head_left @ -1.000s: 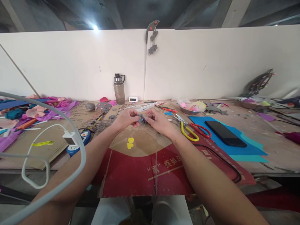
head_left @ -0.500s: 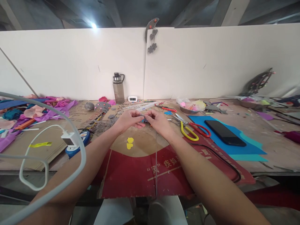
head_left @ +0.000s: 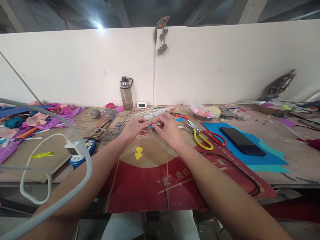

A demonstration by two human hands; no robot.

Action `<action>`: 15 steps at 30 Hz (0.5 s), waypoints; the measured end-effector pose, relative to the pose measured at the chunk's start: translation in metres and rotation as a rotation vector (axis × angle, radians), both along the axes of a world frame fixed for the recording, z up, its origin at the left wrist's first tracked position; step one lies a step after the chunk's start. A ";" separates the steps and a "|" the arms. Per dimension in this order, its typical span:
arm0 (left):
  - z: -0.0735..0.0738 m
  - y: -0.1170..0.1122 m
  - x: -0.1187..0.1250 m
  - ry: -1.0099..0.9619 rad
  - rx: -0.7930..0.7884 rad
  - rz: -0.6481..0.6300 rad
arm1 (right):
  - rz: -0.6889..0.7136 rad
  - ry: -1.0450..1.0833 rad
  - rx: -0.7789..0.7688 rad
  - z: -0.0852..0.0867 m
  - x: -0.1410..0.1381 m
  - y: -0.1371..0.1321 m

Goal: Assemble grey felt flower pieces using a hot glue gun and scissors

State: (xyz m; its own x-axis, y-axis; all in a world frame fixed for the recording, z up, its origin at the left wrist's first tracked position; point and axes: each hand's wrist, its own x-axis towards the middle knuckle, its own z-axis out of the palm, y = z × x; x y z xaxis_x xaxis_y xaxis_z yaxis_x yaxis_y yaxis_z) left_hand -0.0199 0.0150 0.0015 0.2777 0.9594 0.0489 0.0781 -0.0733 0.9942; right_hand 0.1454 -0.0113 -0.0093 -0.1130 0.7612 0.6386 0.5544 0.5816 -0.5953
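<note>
My left hand and my right hand meet over the cardboard sheet, fingertips nearly touching. Between them is a small bluish piece, mostly covered by the fingers; its kind cannot be made out. The left thumb and forefinger pinch it from one side. On the other side the right thumb and curled fingers close at its edge. Two yellow felt-like cutouts lie on the cardboard, nearer me than the left hand. Grey yarn lies loose left of that hand.
Yellow-and-red-handled scissors lie right of my hands, beside blue sheets with a black phone on top. A bottle and small clock stand at the back. A white cable loops across the left foreground.
The right hand has tilted and its fingers have curled more, shifting slightly left. The left hand keeps its pinch, and the bluish piece shows a little lower between the fingertips.
</note>
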 end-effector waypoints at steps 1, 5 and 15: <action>0.000 0.000 0.000 0.004 0.004 -0.007 | 0.000 0.005 0.002 -0.001 0.000 0.001; 0.000 0.000 0.001 -0.003 0.003 -0.011 | 0.003 0.020 0.011 -0.001 0.000 0.002; -0.003 0.003 0.001 -0.034 0.011 -0.015 | 0.030 0.044 -0.163 -0.001 -0.002 0.002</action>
